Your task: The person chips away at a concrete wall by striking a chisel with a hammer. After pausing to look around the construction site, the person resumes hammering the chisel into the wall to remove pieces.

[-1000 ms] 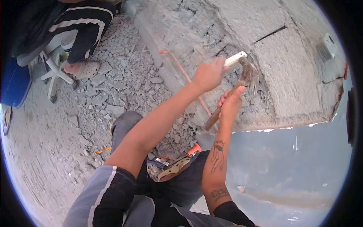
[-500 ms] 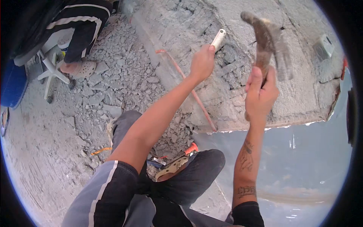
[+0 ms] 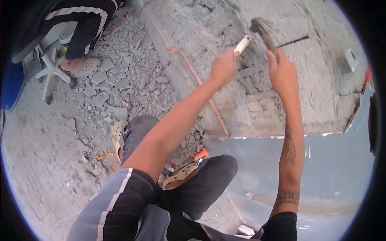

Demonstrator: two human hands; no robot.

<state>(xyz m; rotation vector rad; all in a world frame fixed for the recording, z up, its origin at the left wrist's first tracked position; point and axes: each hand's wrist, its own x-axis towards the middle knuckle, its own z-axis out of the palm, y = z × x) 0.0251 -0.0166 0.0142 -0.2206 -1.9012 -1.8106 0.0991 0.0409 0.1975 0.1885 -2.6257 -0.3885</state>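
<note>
Set for a strike

The step in hand looks like driving a held tool into broken masonry (image 3: 317, 90). The left hand (image 3: 224, 67) is clamped round a white handle (image 3: 242, 45), whose end pokes out above the thumb, next to the broken patch (image 3: 250, 75). The right hand (image 3: 284, 72) is closed on the hammer (image 3: 265, 34); its head hangs above and to the right of the left hand, apart from the handle's end. The tool's tip is hidden, so I can't tell whether it touches the masonry.

A sound blow would call for a seated tip, the head square on that end and the left thumb clear.

A pipe (image 3: 216, 112) slants beneath the left wrist, near enough to catch a slip. Rubble (image 3: 138, 66) spreads left of that hand; beyond it, well apart, are a co-worker's clog (image 3: 87, 66) and a chair base (image 3: 52, 72). Below the left hand, an orange piece (image 3: 201, 154) lies near the wearer's clog (image 3: 181, 175), out of the way.
</note>
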